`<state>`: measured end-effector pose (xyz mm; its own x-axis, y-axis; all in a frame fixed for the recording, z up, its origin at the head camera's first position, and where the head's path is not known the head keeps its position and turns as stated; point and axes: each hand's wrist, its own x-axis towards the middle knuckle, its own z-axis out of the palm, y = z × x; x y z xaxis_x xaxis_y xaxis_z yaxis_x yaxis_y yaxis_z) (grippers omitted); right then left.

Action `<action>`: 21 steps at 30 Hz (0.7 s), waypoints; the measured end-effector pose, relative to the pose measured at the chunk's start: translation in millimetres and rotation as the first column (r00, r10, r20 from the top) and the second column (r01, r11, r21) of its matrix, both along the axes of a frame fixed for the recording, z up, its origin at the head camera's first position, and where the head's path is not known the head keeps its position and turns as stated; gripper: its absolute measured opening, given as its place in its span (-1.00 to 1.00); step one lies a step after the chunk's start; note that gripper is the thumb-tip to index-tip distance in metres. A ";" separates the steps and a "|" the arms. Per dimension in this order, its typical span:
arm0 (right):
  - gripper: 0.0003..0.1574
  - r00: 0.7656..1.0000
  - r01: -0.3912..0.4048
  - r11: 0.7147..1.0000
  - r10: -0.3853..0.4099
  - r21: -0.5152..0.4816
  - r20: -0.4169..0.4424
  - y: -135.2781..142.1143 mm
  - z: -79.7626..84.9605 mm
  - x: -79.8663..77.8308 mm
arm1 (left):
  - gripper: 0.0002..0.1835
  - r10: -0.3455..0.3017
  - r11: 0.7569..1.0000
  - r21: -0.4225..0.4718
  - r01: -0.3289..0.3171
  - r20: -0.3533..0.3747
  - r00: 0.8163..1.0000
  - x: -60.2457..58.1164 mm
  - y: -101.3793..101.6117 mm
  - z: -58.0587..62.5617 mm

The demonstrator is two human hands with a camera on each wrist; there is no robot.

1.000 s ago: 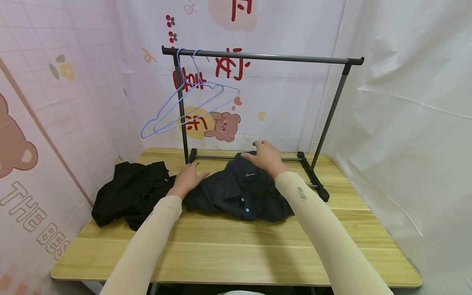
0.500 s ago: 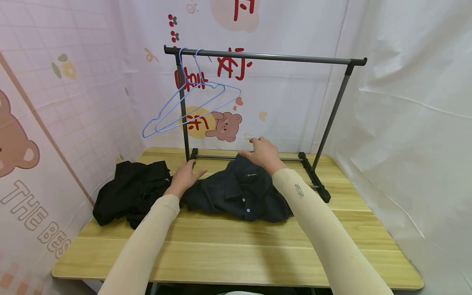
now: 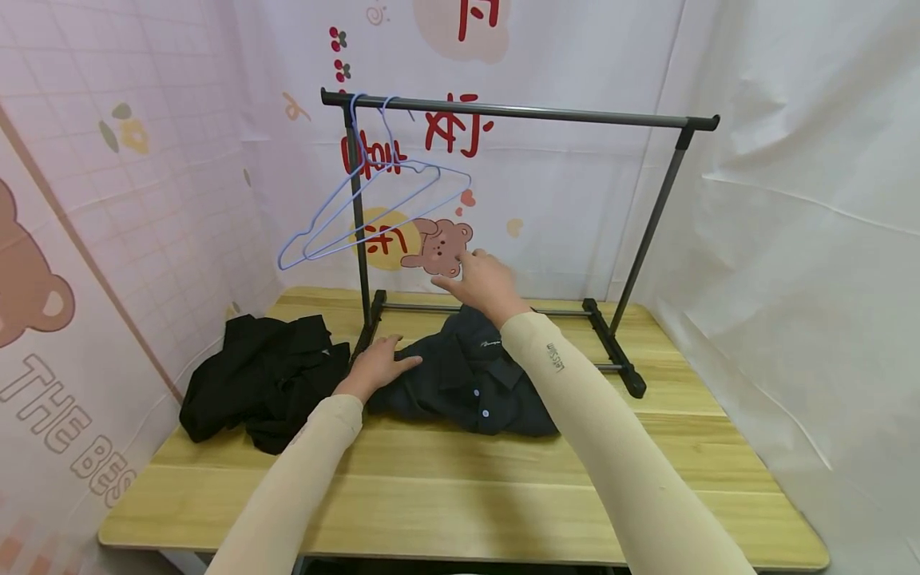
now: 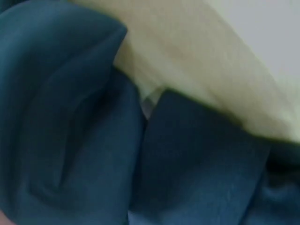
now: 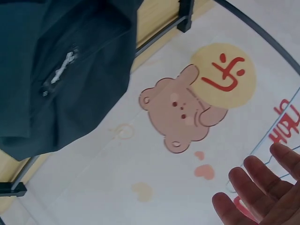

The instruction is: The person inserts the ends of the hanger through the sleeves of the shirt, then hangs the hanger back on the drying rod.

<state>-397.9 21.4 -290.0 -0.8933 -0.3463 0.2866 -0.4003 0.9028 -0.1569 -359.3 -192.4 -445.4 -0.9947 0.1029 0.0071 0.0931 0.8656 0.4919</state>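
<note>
A white wall [image 3: 791, 263] with a pink bear [image 3: 440, 249] on it stands at the back. In front is a wood table [image 3: 431, 511]. A dark rack [image 3: 575, 116] stands at the table's far side. Two cream sleeves [image 3: 611, 447] come in from the near side, and the right one goes over part of the shirt [image 3: 446, 391].

The dark blue shirt lies in a soft heap on the middle of the table, by the foot of the rack, hiding some of its low bars. Black clothes [image 3: 262, 379] lie in a pile to its left.

Two thin blue hangers [image 3: 338, 193] hang at the left end of the top bar.

The left hand [image 3: 377, 369] is open and loose at the shirt's left end; I can't tell if it touches. The right hand [image 3: 485, 281] is up in the air above the shirt's far end, fingers open and a bit bent, with nothing in it.

White writing [image 5: 61, 71] shows inside the collar. Two pale buttons [image 3: 485, 414] sit down the front.
</note>
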 end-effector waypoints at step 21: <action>-0.12 0.998 -0.034 0.998 0.031 -0.053 -0.057 -51.9 39.9 4.8 | -0.15 -0.035 0.995 -0.091 0.037 0.024 0.999 -1.5 10.1 -23.7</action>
<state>-393.1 -30.5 -250.0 -0.8638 -0.3577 0.3549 -0.4391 0.8798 -0.1820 -360.8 -182.3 -469.2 -0.9901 0.1379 -0.0267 0.1147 0.9033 0.4134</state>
